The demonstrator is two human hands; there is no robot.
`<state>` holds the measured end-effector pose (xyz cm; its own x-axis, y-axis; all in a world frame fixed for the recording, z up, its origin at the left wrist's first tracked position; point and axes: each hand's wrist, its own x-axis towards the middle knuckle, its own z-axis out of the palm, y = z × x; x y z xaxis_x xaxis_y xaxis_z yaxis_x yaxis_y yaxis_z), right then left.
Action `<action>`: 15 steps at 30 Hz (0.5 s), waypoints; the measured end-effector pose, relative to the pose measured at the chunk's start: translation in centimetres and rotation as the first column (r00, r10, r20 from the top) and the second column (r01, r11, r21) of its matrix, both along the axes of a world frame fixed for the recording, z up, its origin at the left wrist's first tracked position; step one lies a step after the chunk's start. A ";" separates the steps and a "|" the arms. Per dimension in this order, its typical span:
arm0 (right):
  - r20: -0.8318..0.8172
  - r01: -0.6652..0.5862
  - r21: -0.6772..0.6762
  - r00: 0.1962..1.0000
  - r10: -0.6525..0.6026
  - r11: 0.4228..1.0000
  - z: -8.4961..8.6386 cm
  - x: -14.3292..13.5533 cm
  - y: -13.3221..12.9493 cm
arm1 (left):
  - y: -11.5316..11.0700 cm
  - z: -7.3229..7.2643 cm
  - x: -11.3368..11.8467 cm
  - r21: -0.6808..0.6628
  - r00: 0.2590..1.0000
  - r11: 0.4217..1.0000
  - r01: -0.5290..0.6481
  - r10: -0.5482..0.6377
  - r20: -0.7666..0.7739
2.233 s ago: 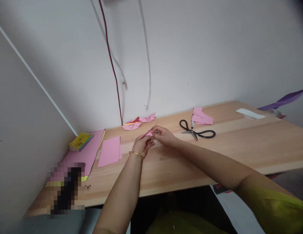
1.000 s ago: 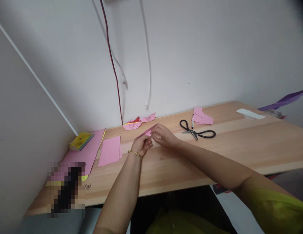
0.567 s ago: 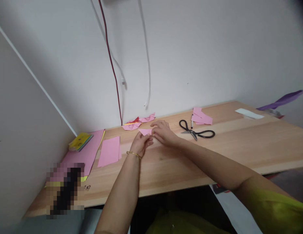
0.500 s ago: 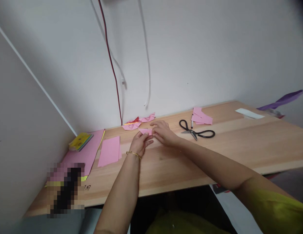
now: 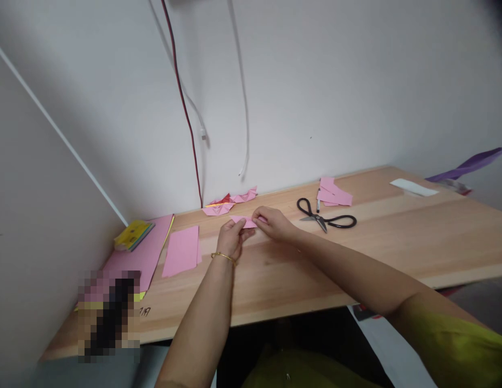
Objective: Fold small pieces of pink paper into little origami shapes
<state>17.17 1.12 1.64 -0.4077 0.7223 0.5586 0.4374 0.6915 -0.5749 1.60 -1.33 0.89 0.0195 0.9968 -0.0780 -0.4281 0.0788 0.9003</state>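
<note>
A small piece of pink paper [image 5: 249, 222] is held between both hands above the wooden table. My left hand [image 5: 231, 237] grips its left part with the thumb on top, and a gold bracelet circles that wrist. My right hand [image 5: 272, 223] pinches the paper's right end, its fingers curled together. Just behind the hands lie folded pink paper pieces [image 5: 219, 208] with a bit of red and yellow. To the right are black-handled scissors [image 5: 320, 218] with their blades apart.
Pink sheets [image 5: 183, 251] lie left of the hands, beside larger pink sheets [image 5: 156, 242] carrying a yellow packet [image 5: 132, 235]. Pink scraps [image 5: 334, 193] and a marker [image 5: 318, 201] are behind the scissors. A white strip [image 5: 413, 187] lies far right. Cables [image 5: 187, 116] hang along the wall.
The fingers of my right hand have curled in and closed on the paper's right end. More of the paper shows between the hands, and my left hand has shifted slightly.
</note>
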 end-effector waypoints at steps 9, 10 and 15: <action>-0.010 0.005 -0.021 1.000 -0.005 1.000 0.2 -0.2 -0.4 | 0.1 -0.3 0.2 0.035 0.994 0.997 -0.068 0.071 -0.078; -0.013 0.007 -0.019 1.000 -0.007 1.000 0.2 -0.2 -0.4 | 0.1 -0.3 0.2 0.038 0.994 0.997 -0.064 0.067 -0.083; -0.008 0.026 -0.011 1.000 -0.026 1.000 0.2 -0.3 -0.5 | 0.1 -0.5 0.2 0.064 0.990 0.996 -0.062 0.070 -0.120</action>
<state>16.83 0.61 1.83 -0.3841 0.7386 0.5541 0.4507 0.6737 -0.5856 1.81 -1.19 0.39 -0.0525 0.9985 -0.0155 -0.3169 -0.0019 0.9485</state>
